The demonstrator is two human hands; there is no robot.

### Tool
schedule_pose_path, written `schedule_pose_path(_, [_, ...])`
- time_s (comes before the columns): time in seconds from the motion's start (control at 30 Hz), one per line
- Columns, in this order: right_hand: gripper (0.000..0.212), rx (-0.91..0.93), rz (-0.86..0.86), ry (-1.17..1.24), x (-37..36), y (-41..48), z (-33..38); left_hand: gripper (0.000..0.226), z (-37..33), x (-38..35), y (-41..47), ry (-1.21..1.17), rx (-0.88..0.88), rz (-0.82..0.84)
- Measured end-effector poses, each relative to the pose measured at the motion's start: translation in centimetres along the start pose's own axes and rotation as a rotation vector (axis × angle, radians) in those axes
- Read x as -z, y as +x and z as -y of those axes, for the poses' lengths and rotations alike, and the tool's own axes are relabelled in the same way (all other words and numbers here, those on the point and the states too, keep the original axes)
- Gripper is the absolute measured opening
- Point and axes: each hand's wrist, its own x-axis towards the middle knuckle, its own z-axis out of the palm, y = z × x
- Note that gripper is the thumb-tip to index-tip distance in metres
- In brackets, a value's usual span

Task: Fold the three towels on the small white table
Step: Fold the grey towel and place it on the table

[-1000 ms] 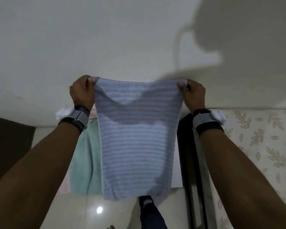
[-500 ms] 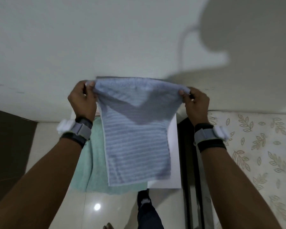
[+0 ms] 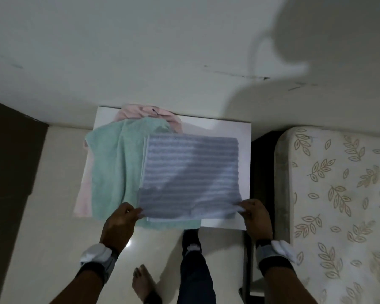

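A grey-blue ribbed towel [image 3: 191, 172] lies flat, folded double, on the small white table [image 3: 245, 154]. My left hand [image 3: 121, 220] pinches its near left corner and my right hand [image 3: 256, 216] pinches its near right corner. A mint green towel [image 3: 116, 167] lies rumpled to its left, partly under it and hanging over the table's near edge. Under the green one lies a pink towel [image 3: 140, 111], bunched at the far edge and showing again at the table's left side.
A white wall [image 3: 162, 51] rises right behind the table. A mattress with a leaf print [image 3: 338, 194] sits close on the right, past a dark bed frame [image 3: 263, 167]. My legs and a bare foot [image 3: 142, 279] stand on the glossy floor before the table.
Both hands have come down and toward me from chest height, and the grey-blue towel they held hanging in the air now lies spread on the table.
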Motion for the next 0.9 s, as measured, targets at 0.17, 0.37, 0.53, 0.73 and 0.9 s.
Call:
schedule_pose_path(0.17, [0.023,0.057,-0.166,-0.002,1.1,-0.4,0.9,0.017,-0.1,0.4,-0.9,0.051,-0.029,-0.033])
schedule_pose_path(0.37, [0.033,-0.076,-0.026,-0.116,-0.5,-2.8,-1.8,0.020,0.5,-1.7,-1.8,0.126,-0.093,0.082])
schedule_pose_path(0.53, [0.038,-0.174,0.100,-0.023,-2.5,0.2,-2.1,0.031,0.3,-3.8,2.2,-0.031,0.125,0.131])
schedule_pose_path(0.73, [0.039,-0.656,0.029,0.560,-0.8,10.3,2.0,0.062,-4.0,-4.1,12.6,-0.551,0.699,-0.007])
schedule_pose_path(0.9, [0.056,-0.729,0.146,0.589,-1.0,16.7,2.7,0.058,-3.2,-5.0,16.0,-0.578,0.859,-0.017])
